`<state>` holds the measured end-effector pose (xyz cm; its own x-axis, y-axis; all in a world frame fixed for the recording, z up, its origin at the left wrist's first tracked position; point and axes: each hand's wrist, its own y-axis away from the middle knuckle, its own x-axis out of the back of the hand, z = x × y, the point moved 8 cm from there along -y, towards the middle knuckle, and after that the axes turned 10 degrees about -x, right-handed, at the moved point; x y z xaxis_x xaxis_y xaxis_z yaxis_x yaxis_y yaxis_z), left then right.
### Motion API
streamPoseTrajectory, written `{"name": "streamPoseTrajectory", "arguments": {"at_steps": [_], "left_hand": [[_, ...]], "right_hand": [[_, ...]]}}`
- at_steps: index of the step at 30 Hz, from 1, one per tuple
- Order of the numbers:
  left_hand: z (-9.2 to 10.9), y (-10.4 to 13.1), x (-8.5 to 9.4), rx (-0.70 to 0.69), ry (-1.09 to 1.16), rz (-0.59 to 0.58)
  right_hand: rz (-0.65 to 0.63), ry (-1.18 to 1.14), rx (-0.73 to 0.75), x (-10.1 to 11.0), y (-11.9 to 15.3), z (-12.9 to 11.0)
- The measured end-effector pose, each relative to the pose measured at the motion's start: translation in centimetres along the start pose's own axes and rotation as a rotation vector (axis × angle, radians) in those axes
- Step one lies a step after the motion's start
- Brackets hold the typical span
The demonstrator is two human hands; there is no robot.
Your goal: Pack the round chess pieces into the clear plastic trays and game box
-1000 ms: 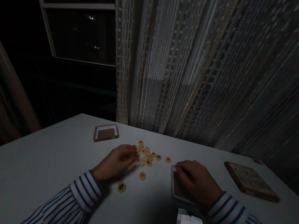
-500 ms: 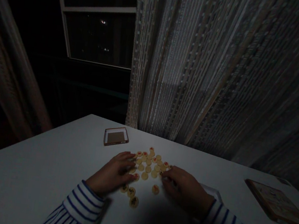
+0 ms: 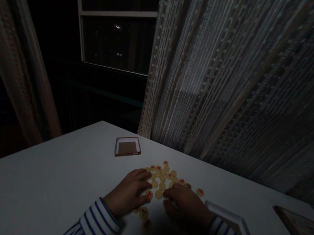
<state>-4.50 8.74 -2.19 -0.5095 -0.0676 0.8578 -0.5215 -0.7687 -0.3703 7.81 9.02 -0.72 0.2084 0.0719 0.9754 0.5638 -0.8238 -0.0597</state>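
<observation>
Round pale xiangqi pieces (image 3: 158, 194) lie in a loose cluster on the white table, many blank side up, some with red or black characters. My left hand (image 3: 129, 192) rests at the cluster's left side, fingers stretched over its edge and thumb beside a red-marked piece (image 3: 149, 194). My right hand (image 3: 187, 205) is at the right side, fingers loosely bent and apart from the thumb, fingertips touching or just over some pieces. Black-marked pieces (image 3: 144, 213) trail toward me below my left thumb. One red-marked piece (image 3: 200, 192) sits beyond my right hand. Pieces under both hands are hidden.
A shallow open box (image 3: 116, 147) stands on the far left of the white table (image 3: 58, 173). Another shallow tray (image 3: 221, 210) is partly behind my right forearm. A flat brown-edged box (image 3: 301, 231) lies far right. Curtains (image 3: 185, 78) hang behind; light is dim.
My right hand has moved left and toward me, covering a red-marked piece and uncovering another on its right. My left hand stays near the same pieces. The view has shifted slightly left.
</observation>
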Motion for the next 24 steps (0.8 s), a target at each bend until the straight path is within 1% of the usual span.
{"name": "streamPoseTrajectory", "arguments": {"at_steps": [6, 15, 24], "left_hand": [[0.0, 0.0, -0.4, -0.006, -0.022, -0.037], [0.1, -0.2, -0.5, -0.019, -0.051, -0.061], [0.0, -0.2, -0.9, -0.014, -0.068, -0.096]], "right_hand": [[-0.028, 0.019, -0.007, -0.5, -0.6, -0.4], [-0.058, 0.034, 0.016, -0.6, -0.6, -0.6], [-0.091, 0.091, 0.058, -1.9, -1.1, -0.2]]}}
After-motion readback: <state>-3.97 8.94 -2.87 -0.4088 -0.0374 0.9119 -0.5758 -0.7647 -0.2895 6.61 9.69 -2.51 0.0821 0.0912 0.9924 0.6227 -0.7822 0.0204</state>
